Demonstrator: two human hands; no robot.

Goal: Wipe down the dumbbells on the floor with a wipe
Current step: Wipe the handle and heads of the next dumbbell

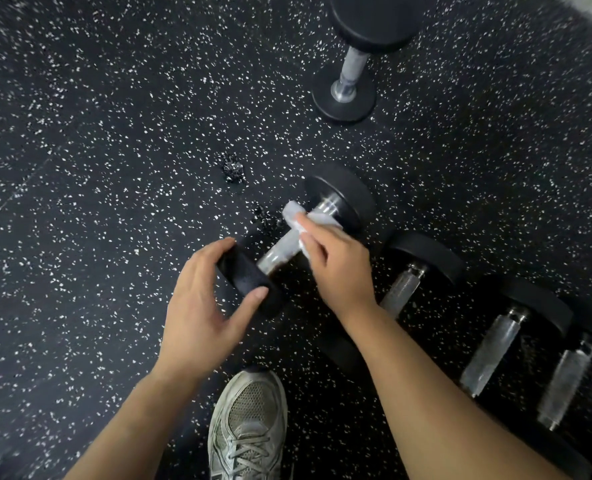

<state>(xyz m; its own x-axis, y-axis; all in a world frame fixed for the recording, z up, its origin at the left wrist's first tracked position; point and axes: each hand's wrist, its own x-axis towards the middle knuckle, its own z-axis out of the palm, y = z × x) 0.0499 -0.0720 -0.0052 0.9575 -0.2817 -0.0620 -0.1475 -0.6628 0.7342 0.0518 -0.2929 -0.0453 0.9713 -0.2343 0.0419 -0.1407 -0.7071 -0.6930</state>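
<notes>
Centrally, the left hand grips the dumbbell's near head while the right hand pinches the wipe round its handle; hard rubbing could roll it toward three o'clock.

Head camera looking steeply down at a speckled gym floor.
The single wide-angle view is facing forward and down from close range, taking in both forearms, a shoe at the bottom edge, and dumbbells running off to the right; edges are bending with lens distortion.
</notes>
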